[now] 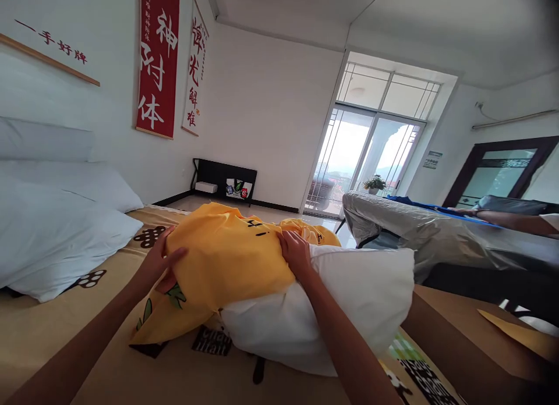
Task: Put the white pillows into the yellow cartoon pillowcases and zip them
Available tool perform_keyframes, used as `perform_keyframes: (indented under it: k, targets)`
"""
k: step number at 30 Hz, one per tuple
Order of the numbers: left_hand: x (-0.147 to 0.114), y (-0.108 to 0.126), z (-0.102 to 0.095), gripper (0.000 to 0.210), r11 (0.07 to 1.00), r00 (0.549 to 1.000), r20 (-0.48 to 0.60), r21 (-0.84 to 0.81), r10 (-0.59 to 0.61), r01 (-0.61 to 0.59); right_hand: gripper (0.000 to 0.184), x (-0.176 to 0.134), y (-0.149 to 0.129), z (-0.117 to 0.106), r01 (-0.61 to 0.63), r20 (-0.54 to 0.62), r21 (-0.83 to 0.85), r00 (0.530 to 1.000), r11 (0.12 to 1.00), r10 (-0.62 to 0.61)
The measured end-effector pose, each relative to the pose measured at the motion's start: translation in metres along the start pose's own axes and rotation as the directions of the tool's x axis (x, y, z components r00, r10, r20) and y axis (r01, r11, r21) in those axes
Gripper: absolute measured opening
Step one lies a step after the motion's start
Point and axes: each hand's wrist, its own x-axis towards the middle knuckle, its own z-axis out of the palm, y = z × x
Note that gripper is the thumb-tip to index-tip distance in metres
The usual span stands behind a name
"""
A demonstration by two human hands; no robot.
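A white pillow (362, 300) lies on the bed, its left part inside a yellow pillowcase (231, 259) and its right part bare. My right hand (297, 255) is closed on the edge of the pillowcase, where the cloth meets the white pillow. On the left side, my left hand (163, 256) grips the pillowcase, its thumb on top and its other fingers partly hidden by the cloth. A loose corner of the case with green leaf prints hangs toward the left front. Another bundle of yellow printed cloth (327, 235) shows just behind my right hand.
Several white pillows (65, 219) are at the left on the patterned bed sheet (144, 370). A cardboard box (471, 329) stands at the right. Beyond it, another person's hand and arm (502, 217) reach over blue cloth on a plastic-wrapped mattress (393, 219). A low black shelf (225, 175) stands against the wall.
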Motion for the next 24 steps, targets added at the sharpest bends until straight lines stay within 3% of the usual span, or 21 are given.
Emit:
perform_keyframes:
  k: [3, 7, 9, 11, 13, 14, 15, 16, 18, 20, 22, 24]
  targets:
    - [0.008, 0.025, 0.029, 0.080, 0.976, 0.992, 0.125, -0.215, 0.010, 0.017, 0.041, -0.004, -0.008, -0.009, 0.085, 0.008, -0.018, 0.996, 0.996, -0.085]
    - [0.008, 0.058, 0.064, 0.079, 0.969, 0.968, 0.029, -0.015, 0.248, -0.247, 0.042, -0.009, -0.010, -0.014, 0.075, 0.025, 0.008, 0.997, 0.997, -0.075]
    - [0.007, 0.065, 0.076, 0.081, 0.890, 0.898, 0.070, 0.120, 0.434, -0.439, 0.043, -0.009, -0.006, -0.012, 0.042, 0.014, 0.034, 0.999, 0.999, -0.043]
    - [0.006, 0.064, 0.083, 0.084, 0.757, 0.779, 0.200, 0.186, 0.594, -0.626, 0.044, -0.008, 0.000, -0.006, 0.012, 0.005, 0.076, 1.000, 0.997, -0.013]
    - [0.006, 0.051, 0.085, 0.084, 0.635, 0.668, 0.308, 0.213, 0.677, -0.742, 0.045, -0.007, 0.006, 0.004, -0.012, -0.003, 0.129, 1.000, 0.992, 0.013]
    - [0.008, 0.042, 0.083, 0.082, 0.614, 0.655, 0.327, 0.231, 0.682, -0.755, 0.046, -0.006, 0.010, 0.009, -0.022, -0.009, 0.156, 1.000, 0.987, 0.024]
    - [0.012, 0.031, 0.081, 0.081, 0.633, 0.682, 0.310, 0.255, 0.662, -0.730, 0.047, -0.006, 0.013, 0.016, -0.027, -0.020, 0.182, 0.999, 0.983, 0.031]
    - [0.017, 0.019, 0.077, 0.080, 0.688, 0.745, 0.250, 0.286, 0.618, -0.667, 0.048, -0.007, 0.015, 0.023, -0.025, -0.039, 0.205, 0.999, 0.979, 0.033]
    - [0.030, -0.002, 0.067, 0.089, 0.833, 0.885, 0.022, 0.326, 0.466, -0.447, 0.048, -0.011, 0.017, 0.036, 0.008, -0.099, 0.232, 0.995, 0.973, 0.015]
    - [0.043, -0.018, 0.058, 0.099, 0.933, 0.951, -0.159, 0.290, 0.266, -0.213, 0.047, -0.017, 0.015, 0.047, 0.063, -0.181, 0.238, 0.983, 0.969, -0.020]
    - [0.050, -0.025, 0.053, 0.089, 0.975, 0.985, -0.130, 0.208, 0.111, -0.082, 0.043, -0.026, 0.011, 0.052, 0.107, -0.257, 0.237, 0.965, 0.966, -0.044]
    - [0.048, -0.024, 0.055, 0.068, 0.993, 0.998, -0.036, 0.106, 0.051, -0.047, 0.039, -0.036, 0.008, 0.052, 0.131, -0.308, 0.248, 0.950, 0.960, -0.050]
